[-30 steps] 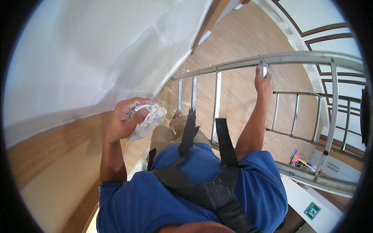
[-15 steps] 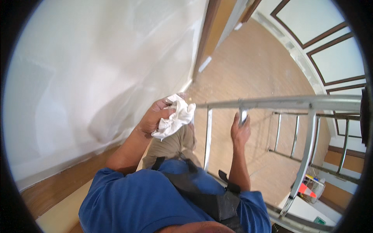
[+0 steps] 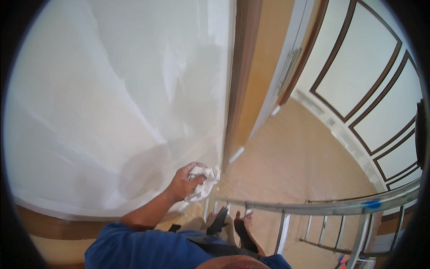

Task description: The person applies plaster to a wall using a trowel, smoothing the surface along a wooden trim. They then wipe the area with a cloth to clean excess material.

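My left hand (image 3: 181, 184) is closed around a crumpled white cloth (image 3: 202, 184), whose folds stick out past the fingers. It is beside the white wall (image 3: 134, 112), close to its right edge; I cannot tell whether the cloth touches the wall. Lower and to the right, my right hand (image 3: 244, 221) grips a metal ladder (image 3: 322, 207) at a light rung just below its side rail. Dark straps partly cover the view around this hand and wrist.
A brown and tan door frame (image 3: 251, 76) borders the wall on the right. Beyond it lie a wood-toned floor (image 3: 309, 148) and a white wall with dark moulding (image 3: 358, 67). Small coloured items (image 3: 344, 260) show at the lower right beneath the ladder.
The view has tilted up toward the wall and door frame, so both hands and the ladder sit lower in the picture. My left hand keeps the cloth; my right hand stays at the ladder.
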A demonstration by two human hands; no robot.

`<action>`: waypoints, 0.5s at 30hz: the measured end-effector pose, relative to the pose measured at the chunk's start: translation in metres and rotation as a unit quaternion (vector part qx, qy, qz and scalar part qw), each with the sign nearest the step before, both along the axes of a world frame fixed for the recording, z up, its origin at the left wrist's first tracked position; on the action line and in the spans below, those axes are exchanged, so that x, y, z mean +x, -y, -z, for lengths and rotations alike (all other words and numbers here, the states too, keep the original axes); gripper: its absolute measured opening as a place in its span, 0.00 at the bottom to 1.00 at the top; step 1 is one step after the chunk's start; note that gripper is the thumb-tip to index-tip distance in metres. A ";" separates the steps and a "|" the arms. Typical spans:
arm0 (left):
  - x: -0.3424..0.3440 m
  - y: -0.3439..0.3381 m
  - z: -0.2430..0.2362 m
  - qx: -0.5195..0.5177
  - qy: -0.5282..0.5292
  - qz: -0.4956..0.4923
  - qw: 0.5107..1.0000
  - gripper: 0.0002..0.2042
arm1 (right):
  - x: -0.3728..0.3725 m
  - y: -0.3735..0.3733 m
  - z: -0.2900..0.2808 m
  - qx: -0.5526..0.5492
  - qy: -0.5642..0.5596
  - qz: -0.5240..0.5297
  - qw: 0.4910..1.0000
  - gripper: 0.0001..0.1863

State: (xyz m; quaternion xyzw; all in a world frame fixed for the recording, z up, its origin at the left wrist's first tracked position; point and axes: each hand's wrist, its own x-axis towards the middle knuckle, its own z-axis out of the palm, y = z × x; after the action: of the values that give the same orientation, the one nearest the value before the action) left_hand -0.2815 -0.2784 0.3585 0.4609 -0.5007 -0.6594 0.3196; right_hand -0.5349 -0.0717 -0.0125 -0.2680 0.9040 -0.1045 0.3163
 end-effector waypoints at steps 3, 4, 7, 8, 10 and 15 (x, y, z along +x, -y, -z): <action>-0.001 -0.001 -0.022 -0.079 -0.037 -0.018 0.996 0.18 | -0.036 0.053 -0.057 0.202 0.159 -0.263 0.930 0.54; -0.005 0.000 -0.028 -0.103 -0.033 -0.022 0.994 0.18 | -0.034 0.062 -0.073 0.103 0.067 -0.358 0.925 0.42; -0.014 -0.007 -0.034 -0.193 -0.018 -0.046 0.980 0.19 | -0.018 0.129 -0.173 -0.214 0.260 -0.235 0.912 0.35; -0.022 -0.003 -0.036 -0.238 -0.013 -0.057 0.970 0.19 | -0.009 0.152 -0.215 -0.338 0.409 -0.126 0.838 0.31; -0.023 -0.003 -0.046 -0.303 0.022 -0.092 0.948 0.19 | 0.023 0.173 -0.333 -0.436 0.596 -0.099 0.667 0.22; -0.050 0.003 -0.097 -0.370 0.012 -0.144 0.918 0.16 | 0.037 0.196 -0.430 -0.451 0.430 -0.287 0.728 0.15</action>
State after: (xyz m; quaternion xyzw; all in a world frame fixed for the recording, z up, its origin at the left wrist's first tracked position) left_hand -0.3317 -0.2811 0.4554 0.3845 -0.6412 -0.3680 0.5528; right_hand -0.4976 -0.2675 0.4173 -0.5520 0.3982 -0.5081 0.5277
